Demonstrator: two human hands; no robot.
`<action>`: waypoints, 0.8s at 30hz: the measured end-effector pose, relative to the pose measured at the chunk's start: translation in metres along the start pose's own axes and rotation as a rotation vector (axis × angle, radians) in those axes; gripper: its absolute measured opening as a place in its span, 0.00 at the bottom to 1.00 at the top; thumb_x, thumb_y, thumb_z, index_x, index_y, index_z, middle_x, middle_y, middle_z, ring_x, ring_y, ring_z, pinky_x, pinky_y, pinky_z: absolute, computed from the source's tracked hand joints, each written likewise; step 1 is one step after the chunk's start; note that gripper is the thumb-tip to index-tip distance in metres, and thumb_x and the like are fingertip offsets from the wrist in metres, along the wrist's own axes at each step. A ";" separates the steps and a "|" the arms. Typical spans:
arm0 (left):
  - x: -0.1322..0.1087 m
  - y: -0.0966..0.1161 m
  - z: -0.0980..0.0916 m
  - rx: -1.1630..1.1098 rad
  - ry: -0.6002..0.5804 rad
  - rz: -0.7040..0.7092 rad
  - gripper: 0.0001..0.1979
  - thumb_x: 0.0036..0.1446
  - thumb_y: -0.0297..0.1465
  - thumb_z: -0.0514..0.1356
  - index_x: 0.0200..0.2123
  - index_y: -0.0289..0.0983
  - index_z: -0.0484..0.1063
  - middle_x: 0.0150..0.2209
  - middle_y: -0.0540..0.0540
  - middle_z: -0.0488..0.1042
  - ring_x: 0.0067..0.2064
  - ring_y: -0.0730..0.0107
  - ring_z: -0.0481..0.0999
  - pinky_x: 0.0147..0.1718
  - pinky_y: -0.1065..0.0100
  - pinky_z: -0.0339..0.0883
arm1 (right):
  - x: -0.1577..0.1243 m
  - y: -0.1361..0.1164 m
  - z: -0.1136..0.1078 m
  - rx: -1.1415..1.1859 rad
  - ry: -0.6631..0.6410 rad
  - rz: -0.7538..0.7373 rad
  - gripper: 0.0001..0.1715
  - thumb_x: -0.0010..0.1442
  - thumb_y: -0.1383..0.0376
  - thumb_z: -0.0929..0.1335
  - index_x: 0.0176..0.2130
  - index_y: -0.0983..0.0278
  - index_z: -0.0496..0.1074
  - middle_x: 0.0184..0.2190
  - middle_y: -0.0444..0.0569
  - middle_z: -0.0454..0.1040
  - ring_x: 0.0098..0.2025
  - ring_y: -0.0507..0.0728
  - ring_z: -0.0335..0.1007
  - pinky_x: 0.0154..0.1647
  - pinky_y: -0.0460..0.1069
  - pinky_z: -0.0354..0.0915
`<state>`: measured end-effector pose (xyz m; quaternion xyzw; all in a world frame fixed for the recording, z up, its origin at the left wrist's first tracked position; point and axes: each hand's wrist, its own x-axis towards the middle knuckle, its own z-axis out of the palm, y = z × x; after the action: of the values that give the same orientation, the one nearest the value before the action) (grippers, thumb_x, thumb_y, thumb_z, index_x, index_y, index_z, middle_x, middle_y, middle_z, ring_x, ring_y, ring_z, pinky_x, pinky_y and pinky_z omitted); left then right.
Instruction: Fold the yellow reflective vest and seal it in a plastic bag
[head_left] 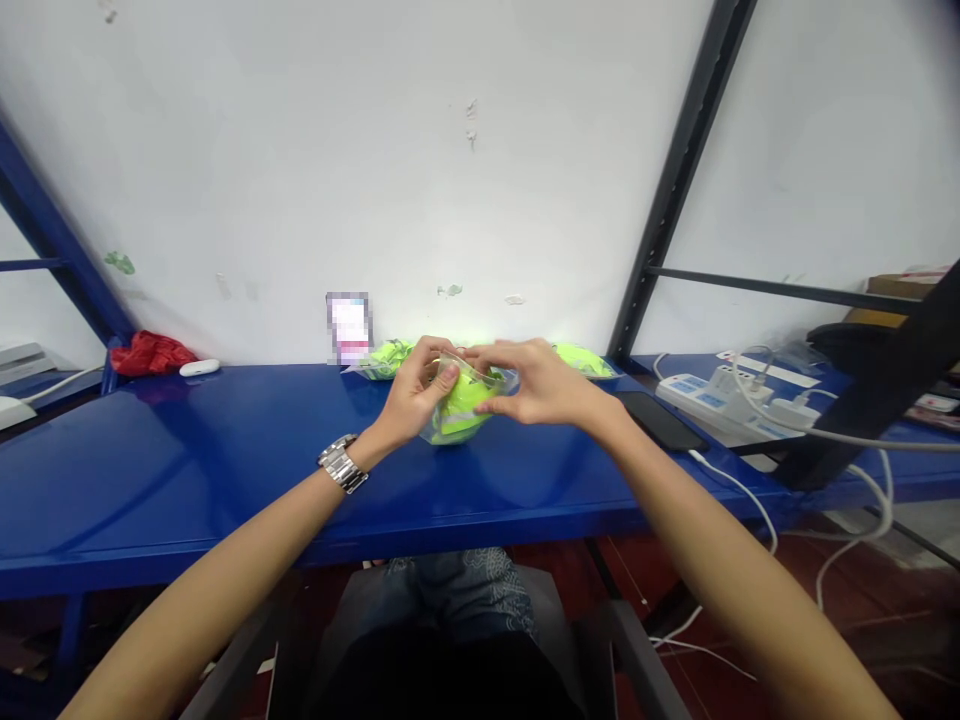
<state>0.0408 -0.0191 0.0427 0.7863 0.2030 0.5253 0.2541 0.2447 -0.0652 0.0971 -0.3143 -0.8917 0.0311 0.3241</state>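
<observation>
Between my hands, a clear plastic bag (459, 418) with folded neon-yellow fabric inside rests just above or on the blue table. My left hand (421, 385) is closed on the bag's left side, its thumb pressed over the front. At the upper right edge of the same bag, my right hand (534, 382) pinches the plastic, thumb below and fingers above. Further back, another bagged neon-yellow bundle (391, 358) lies left of my hands, and a similar bundle (583, 360) lies to the right, partly behind my right hand.
A black phone (661, 420) with a white cable lies right of my forearm, near power strips (712, 395). Red crumpled fabric (152, 353) and a small white object (199, 368) sit at the back left of the blue table (247, 450). A dark metal post (667, 190) rises at right.
</observation>
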 end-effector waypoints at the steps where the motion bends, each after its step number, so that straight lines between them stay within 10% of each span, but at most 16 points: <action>1: 0.002 -0.001 -0.004 -0.039 -0.009 -0.022 0.17 0.62 0.46 0.57 0.43 0.41 0.60 0.47 0.42 0.74 0.46 0.65 0.75 0.42 0.63 0.71 | -0.002 0.001 -0.003 -0.002 0.041 -0.015 0.09 0.55 0.60 0.71 0.34 0.62 0.72 0.43 0.51 0.77 0.47 0.61 0.71 0.48 0.55 0.61; 8: 0.010 -0.004 -0.019 -0.191 -0.119 -0.144 0.16 0.62 0.45 0.58 0.40 0.40 0.59 0.42 0.43 0.76 0.38 0.69 0.75 0.37 0.66 0.69 | -0.016 0.014 -0.006 -0.003 -0.142 0.109 0.30 0.64 0.49 0.64 0.61 0.58 0.65 0.67 0.57 0.58 0.69 0.70 0.49 0.61 0.66 0.57; 14: 0.015 0.016 -0.038 0.187 -0.249 -0.004 0.11 0.64 0.40 0.57 0.43 0.38 0.67 0.42 0.43 0.74 0.41 0.69 0.73 0.38 0.67 0.69 | -0.013 0.009 0.004 0.021 -0.086 0.105 0.40 0.61 0.47 0.67 0.66 0.56 0.55 0.57 0.55 0.71 0.45 0.62 0.74 0.47 0.57 0.66; 24: 0.013 0.023 -0.052 0.578 -0.224 0.100 0.02 0.59 0.28 0.55 0.32 0.38 0.65 0.31 0.46 0.74 0.35 0.67 0.75 0.29 0.68 0.66 | 0.024 0.001 0.003 0.012 -0.352 0.088 0.28 0.60 0.44 0.66 0.49 0.61 0.74 0.31 0.45 0.74 0.26 0.51 0.62 0.31 0.48 0.56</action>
<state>-0.0018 -0.0202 0.0825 0.8879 0.2757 0.3679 0.0145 0.2293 -0.0499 0.1084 -0.3408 -0.9198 0.1053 0.1634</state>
